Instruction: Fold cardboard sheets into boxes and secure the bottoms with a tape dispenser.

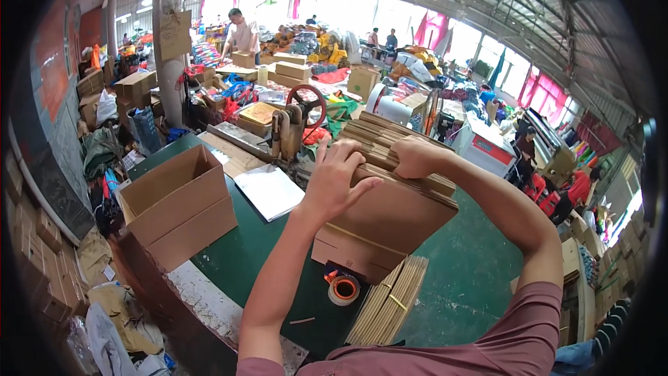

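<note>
A thick bundle of flattened cardboard boxes [390, 219] stands on edge on the green table, with many folded layers showing along its top. My right hand [416, 157] is closed over the upper edges of some sheets, its fingertips hidden among the layers. At the bundle's left top corner, my left hand [335, 175] rests against the cardboard with thumb and fingers spread. Below the bundle sit a tape roll and dispenser [343, 287]. Beside them lies a second stack of flat cardboard [391, 301], bound with a yellow strap.
An open-topped cardboard box [182, 209] stands on the left of the table [463, 285]. White paper [271, 191] lies near a machine with a red handwheel [306, 106]. A pillar [170, 42] rises behind. Another person [243, 35] stands among cartons farther off.
</note>
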Tool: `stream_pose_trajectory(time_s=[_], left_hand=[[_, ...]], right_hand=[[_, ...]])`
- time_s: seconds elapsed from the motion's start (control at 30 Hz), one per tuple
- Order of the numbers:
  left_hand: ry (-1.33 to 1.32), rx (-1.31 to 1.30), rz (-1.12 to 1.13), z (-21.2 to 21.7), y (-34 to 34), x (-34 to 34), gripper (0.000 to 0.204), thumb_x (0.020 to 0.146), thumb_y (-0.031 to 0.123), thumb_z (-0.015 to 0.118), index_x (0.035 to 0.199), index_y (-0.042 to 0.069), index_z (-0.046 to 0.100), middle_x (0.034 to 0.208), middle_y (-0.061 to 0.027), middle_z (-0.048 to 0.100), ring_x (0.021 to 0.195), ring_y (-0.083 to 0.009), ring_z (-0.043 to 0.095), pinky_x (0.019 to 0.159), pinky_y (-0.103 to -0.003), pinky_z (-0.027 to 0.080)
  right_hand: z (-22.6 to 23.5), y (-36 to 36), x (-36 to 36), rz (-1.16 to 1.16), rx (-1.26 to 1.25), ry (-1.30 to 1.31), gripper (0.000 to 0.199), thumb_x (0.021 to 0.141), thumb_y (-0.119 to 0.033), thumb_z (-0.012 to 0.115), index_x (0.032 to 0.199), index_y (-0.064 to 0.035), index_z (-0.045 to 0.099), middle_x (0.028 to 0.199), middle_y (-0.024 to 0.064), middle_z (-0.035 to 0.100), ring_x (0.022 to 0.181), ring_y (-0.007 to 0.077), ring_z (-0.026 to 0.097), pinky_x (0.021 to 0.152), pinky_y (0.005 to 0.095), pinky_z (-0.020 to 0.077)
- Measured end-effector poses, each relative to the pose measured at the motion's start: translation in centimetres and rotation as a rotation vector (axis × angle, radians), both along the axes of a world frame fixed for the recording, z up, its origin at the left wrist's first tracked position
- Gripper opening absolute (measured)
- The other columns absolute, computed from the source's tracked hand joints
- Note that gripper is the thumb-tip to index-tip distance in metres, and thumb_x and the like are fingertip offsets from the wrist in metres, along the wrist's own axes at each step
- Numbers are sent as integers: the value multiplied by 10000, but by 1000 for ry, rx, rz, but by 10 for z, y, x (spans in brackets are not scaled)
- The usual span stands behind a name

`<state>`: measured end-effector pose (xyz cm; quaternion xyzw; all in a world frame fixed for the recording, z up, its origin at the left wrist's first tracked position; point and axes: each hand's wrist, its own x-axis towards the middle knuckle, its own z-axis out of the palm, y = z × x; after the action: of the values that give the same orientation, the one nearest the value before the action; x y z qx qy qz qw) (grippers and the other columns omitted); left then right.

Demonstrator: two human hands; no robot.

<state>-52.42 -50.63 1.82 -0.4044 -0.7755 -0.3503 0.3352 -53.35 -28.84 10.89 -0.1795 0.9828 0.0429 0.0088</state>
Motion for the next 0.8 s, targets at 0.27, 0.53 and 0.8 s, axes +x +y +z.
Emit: stream_pose_trajectory(time_s=[0.27, 0.53, 0.8], left_hand=[[223, 117, 191, -21, 8, -13, 483, 888, 462, 646, 996, -7, 592, 1410, -220, 417, 1390, -410, 289, 1148, -599, 159], [91, 176, 179, -13, 3, -13, 547, 846, 443, 713, 1119, -9, 567, 1452, -239, 372, 1398, -403, 277, 1155, -518, 227], [-386, 646, -214, -85, -2, -57, 667, 764, 230, 835, 1282, -12, 492, 1344, -187, 514, 1240, -268, 500, 1040, -402, 422]], right_hand=[[30, -8, 24, -31, -294, 14, 289, 662, -236, 731, 702, 37, 642, 653, 182, 628, 633, 209, 607, 609, 374, 486], [66, -11, 36, -134, -312, 176, 338, 667, -265, 797, 765, 41, 691, 600, 73, 596, 605, 107, 551, 571, 330, 463], [79, -1, 45, -111, -445, 261, 308, 701, -231, 763, 848, 38, 738, 662, 15, 656, 620, 57, 573, 564, 270, 461]])
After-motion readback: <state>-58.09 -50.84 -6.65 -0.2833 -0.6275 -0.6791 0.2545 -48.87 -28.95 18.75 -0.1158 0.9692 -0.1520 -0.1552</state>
